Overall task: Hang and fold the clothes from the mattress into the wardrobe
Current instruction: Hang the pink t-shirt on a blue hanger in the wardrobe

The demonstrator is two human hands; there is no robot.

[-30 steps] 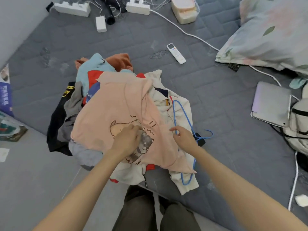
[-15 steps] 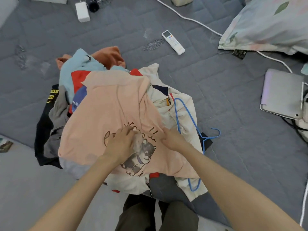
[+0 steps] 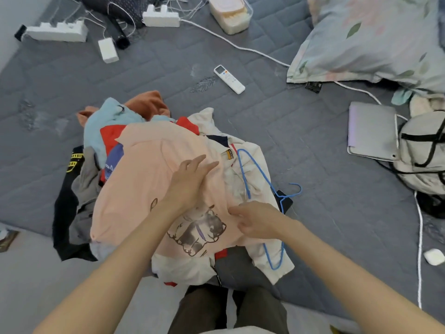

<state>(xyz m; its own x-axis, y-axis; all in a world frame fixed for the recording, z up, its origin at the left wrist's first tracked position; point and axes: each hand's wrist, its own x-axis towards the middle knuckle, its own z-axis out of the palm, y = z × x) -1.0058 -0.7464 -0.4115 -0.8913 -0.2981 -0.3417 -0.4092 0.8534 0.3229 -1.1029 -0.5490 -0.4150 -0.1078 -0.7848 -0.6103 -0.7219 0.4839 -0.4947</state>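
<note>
A pile of clothes [image 3: 101, 131] lies at the near edge of the grey mattress [image 3: 301, 145]. On top is a peach T-shirt [image 3: 142, 179] with a cat print. My left hand [image 3: 190, 182] lies flat on the shirt with its fingers stretched forward. My right hand [image 3: 255, 221] rests on the shirt's right side beside the print, fingers loosely bent; whether it pinches the cloth I cannot tell. A blue wire hanger [image 3: 262, 179] lies on a cream garment [image 3: 269, 259] just right of my hands. The wardrobe is out of view.
A white remote [image 3: 229, 79] lies beyond the pile. Power strips [image 3: 56, 32], a charger and cables crowd the far left. A floral pillow [image 3: 375, 37], a laptop [image 3: 372, 131] and a beige bag [image 3: 423, 153] sit on the right. A white cable [image 3: 420, 249] runs down the right side.
My left hand has slid forward and up over the peach shirt, fingers now stretched out. My right hand has stayed near the cat print, by the hanger. The camera tilted up a little.
</note>
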